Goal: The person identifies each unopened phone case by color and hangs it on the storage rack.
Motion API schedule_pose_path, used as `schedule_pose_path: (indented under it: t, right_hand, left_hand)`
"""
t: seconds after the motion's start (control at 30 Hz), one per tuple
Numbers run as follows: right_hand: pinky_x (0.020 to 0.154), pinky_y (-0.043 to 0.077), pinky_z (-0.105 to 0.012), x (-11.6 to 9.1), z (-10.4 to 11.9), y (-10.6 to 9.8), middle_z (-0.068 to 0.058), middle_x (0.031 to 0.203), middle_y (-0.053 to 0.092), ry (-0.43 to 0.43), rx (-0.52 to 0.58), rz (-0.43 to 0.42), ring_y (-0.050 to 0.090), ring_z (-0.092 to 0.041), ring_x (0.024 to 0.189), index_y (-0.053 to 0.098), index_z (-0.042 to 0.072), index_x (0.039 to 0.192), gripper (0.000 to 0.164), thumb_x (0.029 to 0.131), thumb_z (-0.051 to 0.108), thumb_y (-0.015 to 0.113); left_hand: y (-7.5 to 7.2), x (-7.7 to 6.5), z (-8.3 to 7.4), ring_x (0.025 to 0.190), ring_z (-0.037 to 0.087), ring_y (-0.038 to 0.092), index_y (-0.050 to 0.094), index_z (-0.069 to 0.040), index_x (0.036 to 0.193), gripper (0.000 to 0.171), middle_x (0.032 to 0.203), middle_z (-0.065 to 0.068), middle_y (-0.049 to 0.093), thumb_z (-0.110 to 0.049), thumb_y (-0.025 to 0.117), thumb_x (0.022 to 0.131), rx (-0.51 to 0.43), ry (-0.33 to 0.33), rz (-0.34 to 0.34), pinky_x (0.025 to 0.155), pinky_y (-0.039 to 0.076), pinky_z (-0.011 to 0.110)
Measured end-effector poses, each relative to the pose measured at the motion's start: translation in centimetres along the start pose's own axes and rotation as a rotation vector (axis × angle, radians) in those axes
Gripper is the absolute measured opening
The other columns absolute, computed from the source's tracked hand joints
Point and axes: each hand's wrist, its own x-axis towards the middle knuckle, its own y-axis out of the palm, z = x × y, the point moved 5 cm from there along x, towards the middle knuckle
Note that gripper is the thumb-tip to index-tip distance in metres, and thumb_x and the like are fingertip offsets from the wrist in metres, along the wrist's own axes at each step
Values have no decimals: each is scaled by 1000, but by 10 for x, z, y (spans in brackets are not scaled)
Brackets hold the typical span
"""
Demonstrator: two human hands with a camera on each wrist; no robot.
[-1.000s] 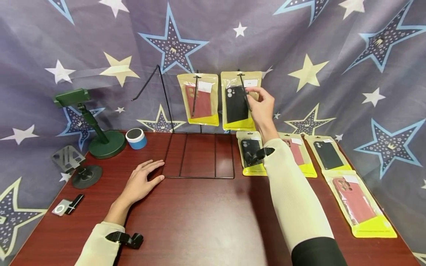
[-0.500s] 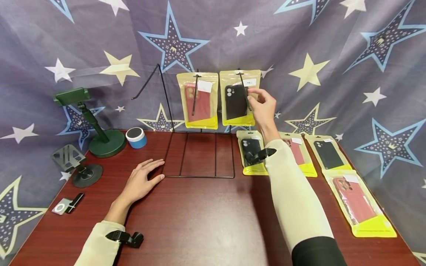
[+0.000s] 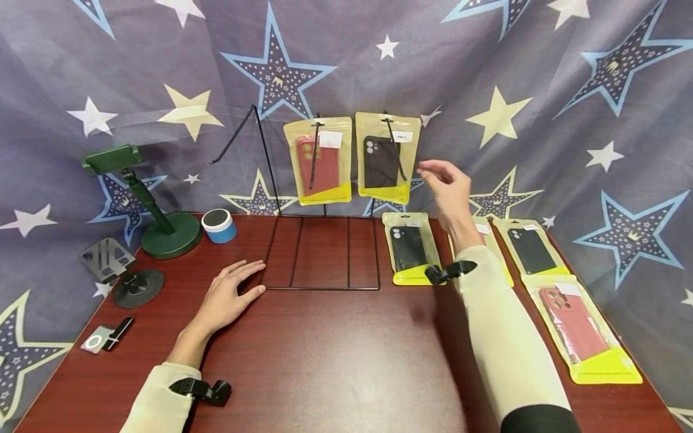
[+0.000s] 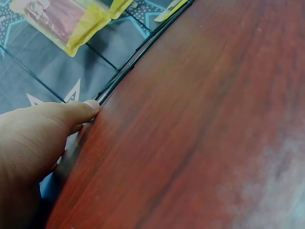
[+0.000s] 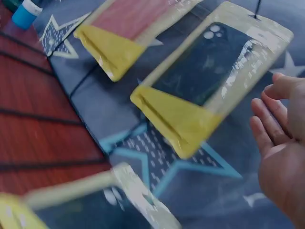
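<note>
A black wire rack (image 3: 377, 252) stands on the table with hooks above its base. From one hook hangs a packaged black phone case (image 3: 381, 162); left of it hangs a packaged red phone case (image 3: 318, 165). Just right of the black case, apart from it, my right hand (image 3: 452, 195) hovers with loosely bent fingers and nothing in them. My left hand (image 3: 227, 297) rests on the table at the rack's left side, its thumb (image 4: 86, 110) touching the wire in the left wrist view. Below the right hand lies another packaged black case (image 3: 408, 248), partly out of frame in the right wrist view.
Further right lie a packaged black case (image 3: 532, 251), a packaged red case (image 3: 576, 325) and one mostly behind my right arm. At left stand a green phone stand (image 3: 172, 234), a blue-and-white round container (image 3: 219, 227), a grey phone stand (image 3: 138, 287) and a small clip-like item (image 3: 97, 340).
My right hand has come off the hook's end beside the hanging black case and moved right and slightly down. The hanging cases have swung slightly. My left hand stays put.
</note>
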Motion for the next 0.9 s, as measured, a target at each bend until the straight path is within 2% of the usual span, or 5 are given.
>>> schedule_pose_path:
  t: [0.27,0.43,0.63,0.83,0.9]
  right_hand:
    - [86,58,-19,-26,9,-71,-3,97,79,3,-24,81,76,-13,90,70,-14,109,17,92,-10,68]
    - [86,57,-18,-46,13,-120,-2,99,80,5,-65,77,76,-11,92,70,-15,112,21,92,-11,68]
    - [81,56,-13,-75,15,-176,6,100,79,74,-231,51,75,-5,92,68,-15,119,28,93,-4,71]
    - [80,52,-7,-95,23,-218,21,98,78,89,-567,64,72,6,91,66,-11,124,32,97,4,70]
    - [78,51,-6,-100,27,-231,25,97,77,99,-648,62,71,9,90,68,-8,125,30,98,5,69]
  left_hand:
    - [-2,-2,1,146,42,40,61,-13,145,52,151,14,58,-30,73,97,1,-2,-4,108,29,71]
    - [0,-1,0,146,42,40,61,-13,145,52,151,14,58,-30,73,97,3,4,-9,107,29,71]
    - [3,-2,-1,146,42,41,61,-13,145,53,151,14,59,-30,73,97,0,8,-2,108,30,71]
    - [0,-1,-2,146,42,41,61,-13,144,52,150,14,59,-28,74,96,-4,15,-11,107,30,71]
    - [0,-1,-2,146,43,41,61,-13,144,52,150,15,59,-28,74,96,-2,16,-10,107,30,71]
